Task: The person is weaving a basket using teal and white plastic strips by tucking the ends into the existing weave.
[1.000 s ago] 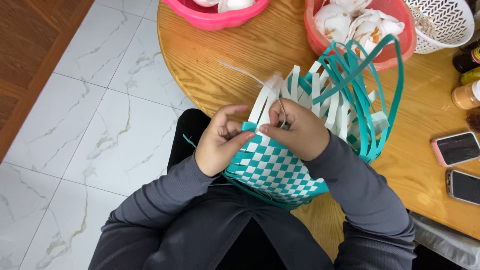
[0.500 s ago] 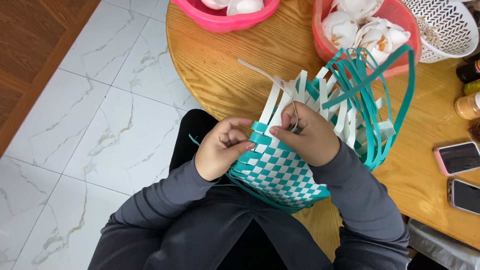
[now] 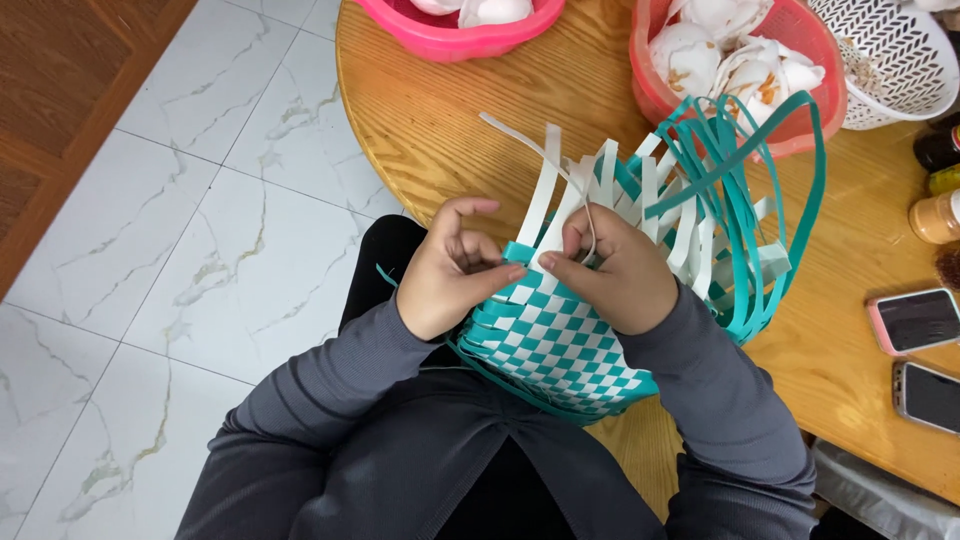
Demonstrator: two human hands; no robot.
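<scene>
Both hands (image 3: 545,275) have shifted along the woven basket (image 3: 560,345) rim.

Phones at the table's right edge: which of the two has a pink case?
The upper phone, the one farther from the person, has the pink case; the lower phone below it has a pale, whitish rim. Both lie flat, screens dark.

Teal-and-white checked woven basket (image 3: 560,345), pink bowl (image 3: 470,35), grey sleeves (image 3: 330,390)

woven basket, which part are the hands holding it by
Both hands grip the half-woven teal and white basket at its unfinished top edge: the left hand pinches a teal strip, and the right hand holds a white strip.
</scene>
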